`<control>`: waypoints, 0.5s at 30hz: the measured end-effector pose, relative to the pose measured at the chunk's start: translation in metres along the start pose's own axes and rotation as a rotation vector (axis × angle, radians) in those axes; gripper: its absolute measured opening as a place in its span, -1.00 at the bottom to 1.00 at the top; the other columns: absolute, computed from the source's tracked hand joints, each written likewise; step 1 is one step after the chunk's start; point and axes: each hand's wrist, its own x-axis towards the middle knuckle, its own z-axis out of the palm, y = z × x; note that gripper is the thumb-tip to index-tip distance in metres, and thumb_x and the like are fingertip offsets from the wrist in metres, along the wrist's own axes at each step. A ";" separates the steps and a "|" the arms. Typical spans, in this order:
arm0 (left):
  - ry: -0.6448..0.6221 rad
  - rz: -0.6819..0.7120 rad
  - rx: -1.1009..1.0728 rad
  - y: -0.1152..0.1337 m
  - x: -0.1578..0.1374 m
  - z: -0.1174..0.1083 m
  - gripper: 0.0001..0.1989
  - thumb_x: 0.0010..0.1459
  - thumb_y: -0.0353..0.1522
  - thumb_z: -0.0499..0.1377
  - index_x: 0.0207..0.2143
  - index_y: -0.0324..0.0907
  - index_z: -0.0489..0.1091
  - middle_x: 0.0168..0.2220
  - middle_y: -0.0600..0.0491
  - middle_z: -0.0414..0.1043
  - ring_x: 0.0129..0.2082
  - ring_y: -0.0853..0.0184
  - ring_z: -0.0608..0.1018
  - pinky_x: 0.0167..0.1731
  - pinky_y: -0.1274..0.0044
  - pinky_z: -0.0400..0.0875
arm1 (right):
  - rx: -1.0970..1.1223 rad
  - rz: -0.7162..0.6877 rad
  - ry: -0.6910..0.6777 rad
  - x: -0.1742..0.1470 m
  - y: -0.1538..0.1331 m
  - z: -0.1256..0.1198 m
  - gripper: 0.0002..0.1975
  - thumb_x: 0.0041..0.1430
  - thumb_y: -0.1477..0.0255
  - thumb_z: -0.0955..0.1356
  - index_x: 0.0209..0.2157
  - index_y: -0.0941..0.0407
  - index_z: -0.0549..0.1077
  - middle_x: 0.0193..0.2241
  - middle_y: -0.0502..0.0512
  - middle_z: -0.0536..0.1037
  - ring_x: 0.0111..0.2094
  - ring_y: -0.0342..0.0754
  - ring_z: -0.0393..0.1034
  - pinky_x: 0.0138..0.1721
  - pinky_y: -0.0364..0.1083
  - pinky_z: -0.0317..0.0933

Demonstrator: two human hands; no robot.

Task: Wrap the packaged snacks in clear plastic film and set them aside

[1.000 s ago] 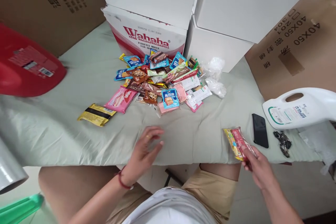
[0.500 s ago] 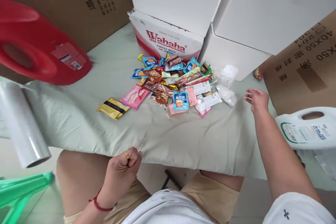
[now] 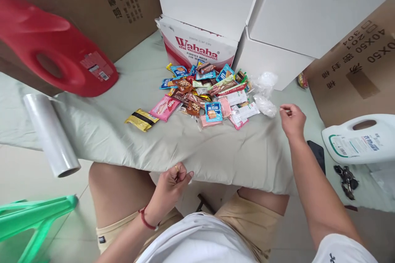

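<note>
With fingers curled in, the left hand (image 3: 173, 181) is held near the edge of the cloth (image 3: 154, 148), the right hand (image 3: 292, 122) likewise near crumpled clear plastic (image 3: 265, 105), and snack packets (image 3: 199, 99) are heaped before the Wahaha box (image 3: 197, 43).

A white shirt (image 3: 197, 240), tan shorts (image 3: 253, 224), red bracelet (image 3: 144, 218) and gold ring (image 3: 177, 168) are worn

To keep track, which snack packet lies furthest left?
The yellow packet with the black band; the pink Nabati packet and the other packets lie further right.
</note>
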 end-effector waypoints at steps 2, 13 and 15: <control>-0.076 -0.003 -0.031 0.004 0.000 0.009 -0.58 0.16 -0.16 0.14 -0.55 -0.08 -0.04 -0.59 0.24 -0.10 -0.57 0.46 0.04 -0.57 0.60 0.02 | -0.122 -0.074 -0.132 0.002 -0.006 0.005 -0.64 0.08 0.46 0.37 -0.05 0.08 0.57 0.06 0.21 0.50 -0.23 0.00 0.45 -0.07 0.03 0.32; -0.206 0.031 -0.214 0.010 -0.009 0.011 -0.70 0.27 -0.13 0.15 -0.37 -0.15 0.25 -0.44 0.13 0.20 -0.44 0.41 0.26 -0.41 0.54 0.24 | 0.318 0.095 0.052 -0.045 -0.051 0.024 -0.75 0.18 0.26 0.39 -0.20 0.11 0.59 -0.35 0.05 0.59 -0.40 -0.08 0.37 -0.25 -0.07 0.30; -0.244 0.034 -0.325 0.017 0.000 0.019 -0.67 0.31 -0.08 0.12 -0.31 -0.16 0.29 -0.37 0.09 0.26 -0.39 0.39 0.32 -0.37 0.53 0.30 | 0.474 0.162 -0.129 -0.091 -0.072 0.025 -0.74 0.19 0.22 0.41 -0.20 0.10 0.59 -0.45 -0.02 0.53 -0.49 -0.12 0.29 -0.39 -0.12 0.23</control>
